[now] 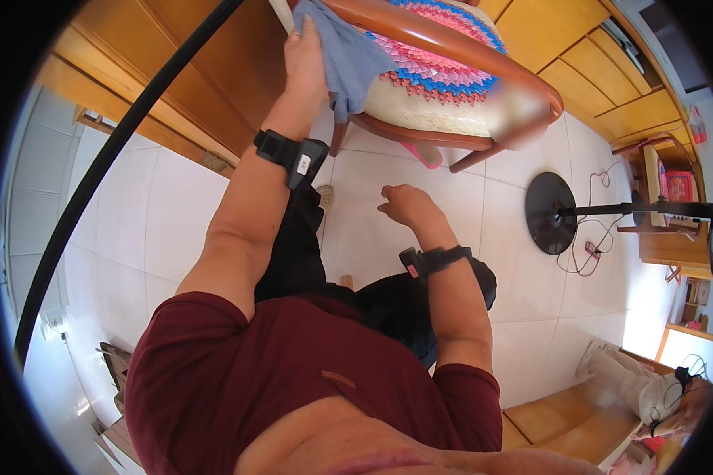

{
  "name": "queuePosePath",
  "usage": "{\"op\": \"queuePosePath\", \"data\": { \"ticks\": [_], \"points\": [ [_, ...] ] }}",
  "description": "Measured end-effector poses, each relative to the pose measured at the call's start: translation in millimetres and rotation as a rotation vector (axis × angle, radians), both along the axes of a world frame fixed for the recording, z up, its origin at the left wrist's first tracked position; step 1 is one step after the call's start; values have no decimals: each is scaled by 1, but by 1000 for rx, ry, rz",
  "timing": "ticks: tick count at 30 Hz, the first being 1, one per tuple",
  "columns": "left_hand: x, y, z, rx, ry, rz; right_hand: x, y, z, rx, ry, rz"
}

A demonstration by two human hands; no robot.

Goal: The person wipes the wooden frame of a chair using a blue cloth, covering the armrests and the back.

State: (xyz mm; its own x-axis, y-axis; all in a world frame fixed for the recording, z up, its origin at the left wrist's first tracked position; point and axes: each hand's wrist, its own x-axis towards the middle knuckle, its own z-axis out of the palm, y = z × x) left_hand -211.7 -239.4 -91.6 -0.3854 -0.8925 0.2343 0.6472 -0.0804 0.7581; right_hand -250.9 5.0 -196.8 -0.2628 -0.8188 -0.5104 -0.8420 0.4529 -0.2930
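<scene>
My left hand (306, 59) grips a blue-grey cloth (353, 59) at the left end of a wooden chair's curved rail (439, 29). The cloth drapes over the rail and hangs down beside the seat. On the chair's cream patterned seat (419, 122) lies a round cover (445, 59) of pink, white, blue and red folded pieces. My right hand (409, 205) is over the tiled floor, nearer to me than the chair, with nothing visible in it and its fingers partly curled. Both wrists wear black straps with small devices.
A black round fan base (551, 212) stands on the floor at the right, with cables (585, 270) near it. Wooden cabinets (594, 71) line the upper right. A person in light trousers (624, 380) is at the lower right. A black pole (125, 127) crosses the left side.
</scene>
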Motion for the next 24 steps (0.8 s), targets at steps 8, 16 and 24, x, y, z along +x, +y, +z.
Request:
{"op": "queuePosePath", "data": {
  "ticks": [8, 16, 24],
  "points": [
    [7, -5, 6, 73, 101, -105, 4, -4, -12, 22, 8, 56],
    [-8, 27, -8, -1, -33, -172, 7, 1, -10, -35, 13, 43],
    [-30, 54, -4, 26, 31, -38, 9, 10, 3, -98, 5, -1]
  ]
}}
